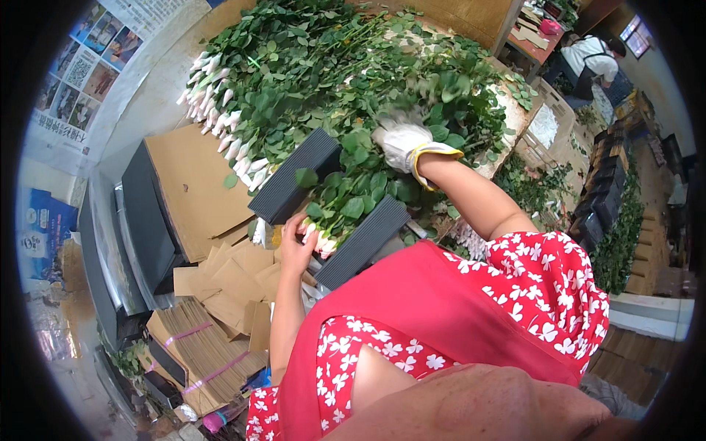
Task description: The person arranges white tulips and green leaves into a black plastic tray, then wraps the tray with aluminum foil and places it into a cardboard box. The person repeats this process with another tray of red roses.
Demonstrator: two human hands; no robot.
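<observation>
A small bunch of pale pink rosebuds [323, 245] lies between two dark ribbed boards, with its leafy stems [360, 180] running away from me. My left hand [296, 242], bare, curls its fingers at the left edge of these buds. The left ribbed board [296, 176] stands just beyond that hand, and the right ribbed board [365, 241] is close to my apron. Over the leaves and stems is my right hand [404, 143] in a white glove with a yellow cuff; its fingers are smeared by motion.
A large pile of roses [294, 88] covers the bench, with white-sleeved buds [217, 110] along its left side. Flat cardboard [195, 184] and dark sheets [147, 213] stand at left, above strapped cardboard stacks [202, 353]. Another person [592, 62] bends over at the far right.
</observation>
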